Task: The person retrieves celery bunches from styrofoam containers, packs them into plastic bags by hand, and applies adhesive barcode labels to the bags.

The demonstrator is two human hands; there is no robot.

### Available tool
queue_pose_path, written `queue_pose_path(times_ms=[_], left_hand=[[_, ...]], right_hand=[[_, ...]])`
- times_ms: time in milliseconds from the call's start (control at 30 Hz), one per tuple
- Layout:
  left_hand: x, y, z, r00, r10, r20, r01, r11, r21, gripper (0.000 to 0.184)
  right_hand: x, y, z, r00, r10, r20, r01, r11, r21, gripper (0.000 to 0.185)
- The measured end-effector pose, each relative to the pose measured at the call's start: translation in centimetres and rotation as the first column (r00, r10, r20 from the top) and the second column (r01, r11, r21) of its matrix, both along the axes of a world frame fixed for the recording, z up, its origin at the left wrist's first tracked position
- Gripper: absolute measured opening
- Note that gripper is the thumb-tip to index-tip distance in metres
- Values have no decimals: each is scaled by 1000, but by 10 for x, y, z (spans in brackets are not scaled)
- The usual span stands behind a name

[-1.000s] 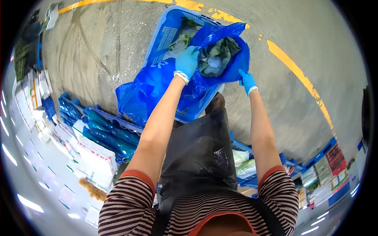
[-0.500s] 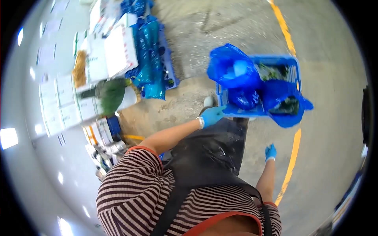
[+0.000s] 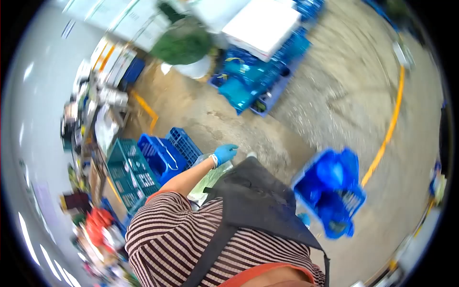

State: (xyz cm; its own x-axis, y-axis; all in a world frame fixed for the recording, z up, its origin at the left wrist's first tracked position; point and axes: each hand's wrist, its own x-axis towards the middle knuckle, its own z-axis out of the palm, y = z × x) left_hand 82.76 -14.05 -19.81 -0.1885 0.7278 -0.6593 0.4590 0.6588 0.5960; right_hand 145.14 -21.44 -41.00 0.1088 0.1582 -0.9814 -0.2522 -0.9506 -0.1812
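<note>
1. Moved since half a second ago: left hand (image 3: 225,153), blue-gloved, formerly on the rim of the blue crate (image 3: 307,173), now well apart from it. Crate sits farther down the view; right hand (image 3: 304,219) has gone mostly behind the apron.
2. Blue crate, one, plastic, lattice-sided. Location: floor, at the wearer's right, just beyond the apron. Blurred.
3. Blue bags (image 3: 336,176), glossy, bunched in and over the crate; lower one hanging past the rim, dark greenish contents, too blurred to name.
4. Left hand: grasp released, nothing held; fingers loosely extended above the floor. White band (image 3: 214,161) at wrist.
5. Right hand: blue glove, only a portion visible between apron and crate; grip cannot be told, nor whether it touches the crate.
6. Apron (image 3: 260,201), black, over a striped shirt (image 3: 162,225) with orange trim.
7. Clear bag (image 3: 206,184), pale green contents, beneath the left forearm.
8. Containers, at the wearer's left: blue lattice crate (image 3: 184,144); deep blue bin (image 3: 165,158) with pale handle, beside it; teal crate (image 3: 131,172), next along.
9. Wrapped bundles (image 3: 253,79), shiny blue-teal, on a purplish-blue base (image 3: 279,93); white box (image 3: 263,26) on top.
10. Green heap (image 3: 184,43), above a white container (image 3: 193,67).
11. Floor (image 3: 229,115), concrete, wet-looking in patches; yellow line (image 3: 392,119) beyond the crate.
</note>
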Motion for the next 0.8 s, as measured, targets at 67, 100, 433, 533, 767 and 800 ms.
queue_pose_path(times_ms=[67, 100, 433, 533, 767, 800], left_hand=[[-58, -34, 15, 960, 276, 43, -277, 959, 50, 45], [-79, -57, 22, 913, 401, 72, -405, 912, 61, 45], [-207, -167, -34, 339, 891, 303, -936, 352, 15, 33], [-228, -155, -40, 506, 857, 93, -854, 484, 193, 33], [-349, -144, -27, 639, 740, -209, -751, 659, 38, 38], [-369, -142, -13, 584, 783, -215, -790, 609, 71, 39]], right_hand=[[-60, 72, 3, 981, 194, -10, -193, 980, 46, 30], [-94, 109, 5, 956, 293, -16, -291, 954, 73, 28], [-523, 391, 137, 644, 736, 209, -713, 480, 511, 28], [-612, 429, 134, 382, 890, 250, -866, 250, 433, 30], [-847, 494, 111, 377, 925, -42, -856, 366, 366, 36], [-889, 495, 122, 281, 958, 58, -898, 241, 367, 37]])
